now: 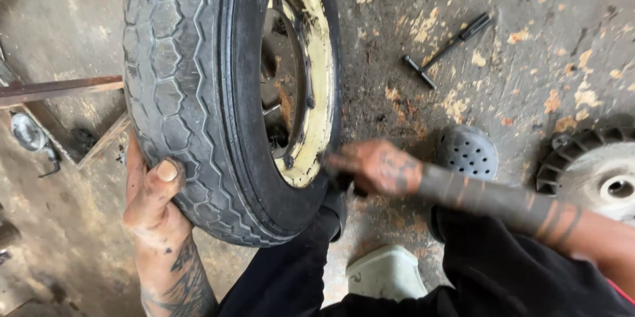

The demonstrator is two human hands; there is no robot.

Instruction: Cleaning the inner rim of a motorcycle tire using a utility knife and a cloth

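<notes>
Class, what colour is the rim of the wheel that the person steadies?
Pale yellow, chipped and grimy, inside the black tyre; the rim shows best in the head view.

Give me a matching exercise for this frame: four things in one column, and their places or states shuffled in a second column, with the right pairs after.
Things:
1. tyre
2. left hand
3. right hand
4. black T-handled tool

Places or states:
A. lying by itself on the stained concrete floor, upper right
B. standing upright on its tread, worn, on a yellowed rim
C. pressed against the tread on the outer side, thumb up
D. blurred, at the lower edge of the rim beside the sidewall

Pairs: 1-B, 2-C, 3-D, 4-A
</notes>
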